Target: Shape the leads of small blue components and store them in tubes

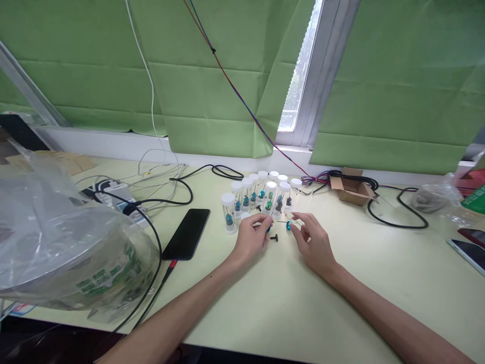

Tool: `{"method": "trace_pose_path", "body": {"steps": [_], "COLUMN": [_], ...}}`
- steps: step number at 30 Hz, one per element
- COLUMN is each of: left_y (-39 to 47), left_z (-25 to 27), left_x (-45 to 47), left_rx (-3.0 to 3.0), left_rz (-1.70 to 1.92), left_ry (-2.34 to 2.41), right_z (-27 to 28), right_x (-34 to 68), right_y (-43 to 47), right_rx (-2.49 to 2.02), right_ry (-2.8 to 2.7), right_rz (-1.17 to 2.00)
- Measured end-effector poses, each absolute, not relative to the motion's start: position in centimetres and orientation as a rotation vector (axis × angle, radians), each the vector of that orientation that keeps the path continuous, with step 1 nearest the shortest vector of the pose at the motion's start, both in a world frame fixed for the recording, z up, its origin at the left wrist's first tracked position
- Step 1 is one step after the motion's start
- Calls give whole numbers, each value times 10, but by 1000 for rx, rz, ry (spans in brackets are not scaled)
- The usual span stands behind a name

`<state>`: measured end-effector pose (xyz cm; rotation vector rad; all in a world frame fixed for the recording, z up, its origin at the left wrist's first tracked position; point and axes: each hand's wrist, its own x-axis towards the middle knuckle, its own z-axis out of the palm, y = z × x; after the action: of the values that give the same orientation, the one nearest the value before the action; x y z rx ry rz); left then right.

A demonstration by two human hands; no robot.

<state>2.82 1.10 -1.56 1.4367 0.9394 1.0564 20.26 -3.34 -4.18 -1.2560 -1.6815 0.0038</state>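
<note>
My left hand (252, 234) is closed in a pinch over a small dark-blue piece (269, 229), mostly hidden by the fingers. Just to the right, the thumb and fingertips of my right hand (314, 245) close on a small shiny teal piece with thin wire-like ends (288, 225). A little black T-shaped piece (274, 237) lies on the table between the hands. Behind them stand several clear vials with white caps (229, 215), holding blue, green or dark pieces with thin stems. Another small black piece (259, 208) rests among the vials.
A black phone (187, 234) lies left of my hands, beside a large plastic-wrapped bundle (76, 253) and black cables (147, 222). An open cardboard box (352, 191) sits at the back right. Another phone (468, 255) is at the far right.
</note>
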Motion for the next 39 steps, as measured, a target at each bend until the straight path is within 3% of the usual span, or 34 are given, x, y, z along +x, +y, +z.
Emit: {"method": "trace_pose_path", "body": {"steps": [14, 39], "left_y": [18, -2], "left_z": [-19, -21], "left_x": [25, 34], "left_rx": [1399, 1502], "left_rz": [1218, 1005], "left_ry": [1035, 957], "right_z": [-51, -57], "right_x": [197, 202], "right_y": [-31, -27], "right_rx": [-1313, -1604], "right_ry": [-2143, -2033], "right_rz": [81, -171]}}
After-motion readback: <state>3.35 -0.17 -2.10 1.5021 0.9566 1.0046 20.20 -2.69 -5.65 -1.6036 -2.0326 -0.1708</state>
